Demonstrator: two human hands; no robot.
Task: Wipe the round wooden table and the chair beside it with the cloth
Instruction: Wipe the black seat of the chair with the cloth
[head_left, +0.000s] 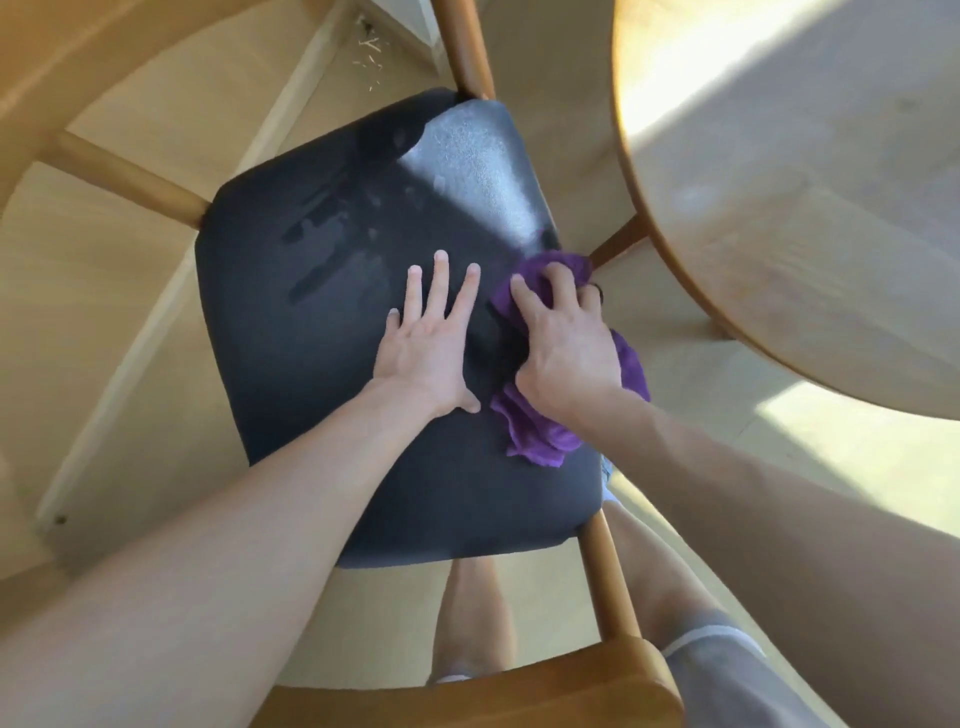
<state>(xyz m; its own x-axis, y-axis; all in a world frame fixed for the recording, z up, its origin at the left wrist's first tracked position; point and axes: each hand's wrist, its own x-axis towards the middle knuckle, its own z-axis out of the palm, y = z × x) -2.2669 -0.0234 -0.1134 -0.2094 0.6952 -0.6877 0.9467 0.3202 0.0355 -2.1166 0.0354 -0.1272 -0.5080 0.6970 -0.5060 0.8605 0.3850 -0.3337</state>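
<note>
A chair with a dark padded seat (322, 332) and a light wooden frame (608, 571) stands below me. Damp streaks show on the far left part of the seat. My left hand (431, 343) lies flat on the seat's middle, fingers straight and spread. Beside it, my right hand (563, 343) grips a crumpled purple cloth (535, 431) and presses it on the seat near the right edge. The round wooden table (810, 197) fills the upper right, its rim just right of the chair.
Pale wood flooring (119, 291) surrounds the chair. Small bits of debris (369, 52) lie on the floor beyond the chair. My legs (467, 613) stand behind the seat, by the chair's wooden back rail (467, 696).
</note>
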